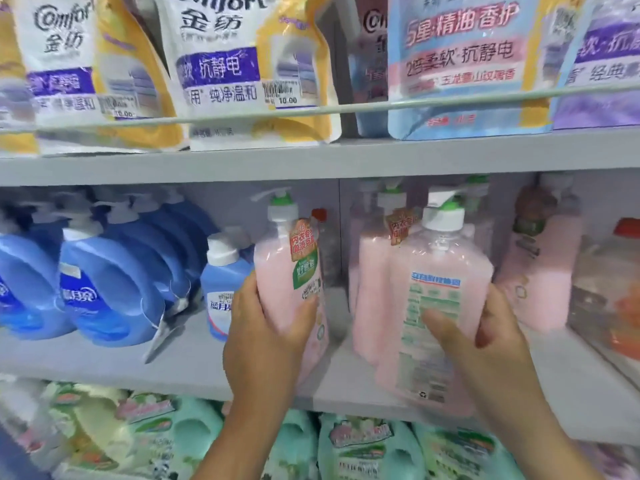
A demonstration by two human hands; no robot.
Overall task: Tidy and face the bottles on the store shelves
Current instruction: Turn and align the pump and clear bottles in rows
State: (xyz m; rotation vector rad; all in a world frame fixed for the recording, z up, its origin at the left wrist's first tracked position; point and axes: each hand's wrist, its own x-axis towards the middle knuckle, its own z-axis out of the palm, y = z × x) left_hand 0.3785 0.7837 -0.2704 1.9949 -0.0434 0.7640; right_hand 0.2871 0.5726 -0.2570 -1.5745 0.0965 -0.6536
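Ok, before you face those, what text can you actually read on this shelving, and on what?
"Comfort 金纺": white refill pouch, top shelf.
"抗静电", "纯净温和": same pouch.
"10.00": price sticker on that pouch.
"5星·精油香护", "抗静电": blue-pink pouch.
"蓝月亮": small blue bottle, partly hidden by the left hand.
Back label of the pink pump bottle in the right hand: too blurred.
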